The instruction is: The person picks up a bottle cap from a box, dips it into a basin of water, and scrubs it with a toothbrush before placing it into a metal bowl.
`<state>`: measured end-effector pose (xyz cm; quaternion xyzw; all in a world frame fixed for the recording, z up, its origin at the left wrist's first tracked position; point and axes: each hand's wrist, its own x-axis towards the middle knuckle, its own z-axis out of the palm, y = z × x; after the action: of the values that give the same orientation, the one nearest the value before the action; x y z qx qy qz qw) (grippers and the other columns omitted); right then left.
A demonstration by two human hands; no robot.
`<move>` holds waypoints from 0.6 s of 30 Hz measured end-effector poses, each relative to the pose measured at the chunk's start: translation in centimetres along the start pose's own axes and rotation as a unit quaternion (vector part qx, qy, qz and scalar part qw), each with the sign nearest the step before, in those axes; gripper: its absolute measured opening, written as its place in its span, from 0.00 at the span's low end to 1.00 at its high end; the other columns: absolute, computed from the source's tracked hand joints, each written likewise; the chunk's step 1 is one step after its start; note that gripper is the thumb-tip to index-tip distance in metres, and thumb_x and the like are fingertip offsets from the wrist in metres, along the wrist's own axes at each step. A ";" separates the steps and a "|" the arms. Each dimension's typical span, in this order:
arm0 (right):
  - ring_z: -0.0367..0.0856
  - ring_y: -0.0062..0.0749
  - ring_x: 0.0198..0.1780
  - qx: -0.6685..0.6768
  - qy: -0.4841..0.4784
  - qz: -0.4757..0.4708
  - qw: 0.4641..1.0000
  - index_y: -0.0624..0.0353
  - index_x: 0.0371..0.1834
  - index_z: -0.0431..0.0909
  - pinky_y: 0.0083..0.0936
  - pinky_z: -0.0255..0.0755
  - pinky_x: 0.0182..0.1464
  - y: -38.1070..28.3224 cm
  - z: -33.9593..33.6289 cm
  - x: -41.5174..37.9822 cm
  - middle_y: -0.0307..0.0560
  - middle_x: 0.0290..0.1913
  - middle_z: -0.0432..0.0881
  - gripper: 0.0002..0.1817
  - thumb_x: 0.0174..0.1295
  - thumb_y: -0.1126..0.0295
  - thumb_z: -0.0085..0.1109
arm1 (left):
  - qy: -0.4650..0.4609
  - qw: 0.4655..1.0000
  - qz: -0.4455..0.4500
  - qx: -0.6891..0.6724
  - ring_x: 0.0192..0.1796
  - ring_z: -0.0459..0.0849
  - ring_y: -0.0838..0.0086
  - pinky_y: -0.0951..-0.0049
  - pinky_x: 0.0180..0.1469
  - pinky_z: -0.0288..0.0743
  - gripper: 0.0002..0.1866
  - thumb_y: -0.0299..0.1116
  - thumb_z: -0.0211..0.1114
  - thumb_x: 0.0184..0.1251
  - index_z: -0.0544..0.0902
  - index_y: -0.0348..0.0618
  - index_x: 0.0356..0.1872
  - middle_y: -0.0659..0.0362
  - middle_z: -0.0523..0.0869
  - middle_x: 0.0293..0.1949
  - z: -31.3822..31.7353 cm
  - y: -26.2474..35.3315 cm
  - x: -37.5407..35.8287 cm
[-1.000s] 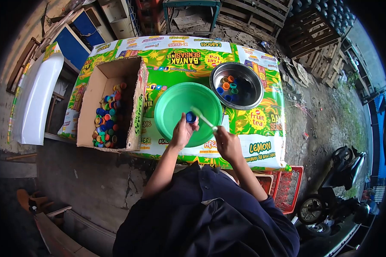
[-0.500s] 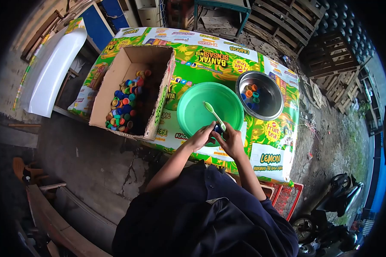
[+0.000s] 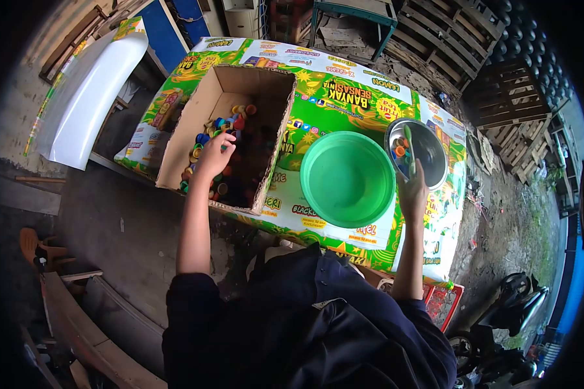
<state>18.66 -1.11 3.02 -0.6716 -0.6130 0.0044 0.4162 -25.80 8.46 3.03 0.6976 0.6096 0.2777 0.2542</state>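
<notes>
My left hand is inside a cardboard box, just over a heap of colourful bottle caps. Its fingers are curled in; whatever they pinch is too small to make out. My right hand grips a green and white toothbrush by the handle, its head pointing up over a metal bowl. Several orange and blue caps lie in that bowl. Between my hands stands a green plastic basin with a shallow layer of what looks like water.
A printed green and white plastic sheet covers the table. Wooden pallets and a teal-framed table stand behind. A red crate sits by the front right corner, and a motorbike is parked at the lower right.
My hands have parted from over the basin, where they held the toothbrush and a dark cap. The left moved into the box; the right carried the toothbrush to the metal bowl.
</notes>
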 end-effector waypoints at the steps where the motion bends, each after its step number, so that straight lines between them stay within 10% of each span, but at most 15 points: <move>1: 0.64 0.33 0.14 0.009 -0.020 0.000 1.000 0.63 0.59 0.66 0.30 0.62 0.22 -0.8 0.6 -0.7 0.47 0.16 0.68 0.28 0.55 0.67 0.62 | -0.044 0.996 0.013 0.075 0.36 0.81 0.67 0.70 0.41 0.74 0.13 0.31 0.63 0.56 0.77 0.42 0.43 0.56 0.81 0.34 0.0 -1.7 1.3; 9: 0.65 0.29 0.13 -0.001 -0.104 0.085 0.991 0.62 0.53 0.71 0.29 0.62 0.21 -4.8 2.4 -4.7 0.44 0.13 0.66 0.22 0.55 0.68 0.60 | -0.152 0.929 0.070 0.329 0.59 0.69 0.60 0.62 0.55 0.70 0.24 0.29 0.68 0.46 0.73 0.44 0.48 0.53 0.70 0.51 3.1 -3.8 4.6; 18: 0.64 0.28 0.13 0.012 -0.083 0.108 0.991 0.65 0.48 0.73 0.27 0.60 0.19 -5.3 1.6 -6.6 0.43 0.12 0.66 0.19 0.55 0.69 0.61 | -0.047 0.987 -0.004 0.157 0.48 0.76 0.49 0.54 0.48 0.71 0.17 0.32 0.60 0.57 0.70 0.38 0.46 0.42 0.79 0.40 2.9 -3.9 4.7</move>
<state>11.86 -6.20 1.58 -0.7260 -0.5692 0.1126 0.3690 -26.05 13.56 -1.42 0.7386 0.6357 0.1451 0.1710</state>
